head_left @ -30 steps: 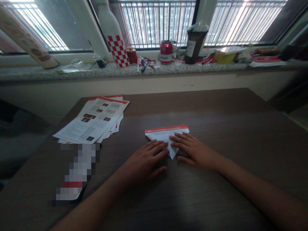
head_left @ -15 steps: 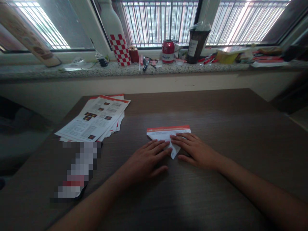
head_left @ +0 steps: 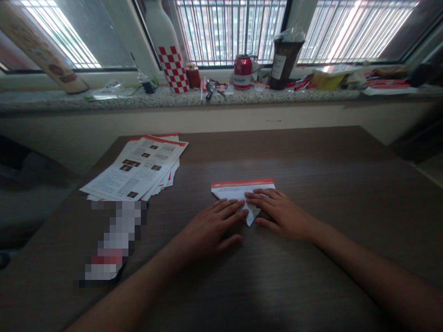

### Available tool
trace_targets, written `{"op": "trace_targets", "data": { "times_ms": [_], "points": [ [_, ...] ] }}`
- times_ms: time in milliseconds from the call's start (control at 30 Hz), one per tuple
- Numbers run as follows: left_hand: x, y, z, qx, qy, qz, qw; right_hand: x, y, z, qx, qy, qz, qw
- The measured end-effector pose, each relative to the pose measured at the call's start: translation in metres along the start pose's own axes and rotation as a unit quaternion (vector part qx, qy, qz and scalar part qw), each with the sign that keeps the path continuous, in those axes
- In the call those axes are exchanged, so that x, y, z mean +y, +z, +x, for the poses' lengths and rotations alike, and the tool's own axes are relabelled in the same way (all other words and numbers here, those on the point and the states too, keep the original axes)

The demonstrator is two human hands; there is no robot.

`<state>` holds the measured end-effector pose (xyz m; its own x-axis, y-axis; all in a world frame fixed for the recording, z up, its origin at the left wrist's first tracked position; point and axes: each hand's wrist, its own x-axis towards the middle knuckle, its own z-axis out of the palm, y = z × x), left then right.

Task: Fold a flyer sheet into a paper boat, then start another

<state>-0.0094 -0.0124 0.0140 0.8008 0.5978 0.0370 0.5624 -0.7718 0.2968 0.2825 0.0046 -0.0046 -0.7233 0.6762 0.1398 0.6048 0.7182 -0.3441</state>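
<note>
A folded sheet of paper [head_left: 231,188] lies on the brown table, white with an orange-red strip along its far edge and a point towards me. My left hand [head_left: 216,226] rests flat on its left part, fingers stretched out and thumb apart. Over the right part lies my right hand [head_left: 280,213], also flat, its fingertips close to the paper's middle fold. Both hands cover much of the lower paper, so those folds are partly hidden.
A stack of printed sheets [head_left: 138,166] lies at the table's back left. Nearer me is a blurred-out, phone-like object [head_left: 114,244]. On the windowsill stand a checkered bottle [head_left: 174,69], a red can [head_left: 242,71], a dark cup [head_left: 284,62] and small clutter.
Both hands and the folded paper hold nearly the same place. Only a slight shift of the whole view shows.
</note>
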Motion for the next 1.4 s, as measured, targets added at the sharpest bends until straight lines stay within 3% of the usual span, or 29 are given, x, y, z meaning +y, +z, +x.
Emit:
{"op": "trace_targets", "data": {
  "times_ms": [400,1400],
  "points": [
    [0.0,0.0022,0.0002,-0.021,-0.013,0.02,0.999,0.0014,0.0034,0.0001,-0.006,-0.005,-0.03,1.0],
    [0.002,0.0063,0.0063,0.006,-0.044,0.015,0.999,0.0036,0.0042,-0.0005,0.006,-0.014,-0.02,1.0]
  ]
}}
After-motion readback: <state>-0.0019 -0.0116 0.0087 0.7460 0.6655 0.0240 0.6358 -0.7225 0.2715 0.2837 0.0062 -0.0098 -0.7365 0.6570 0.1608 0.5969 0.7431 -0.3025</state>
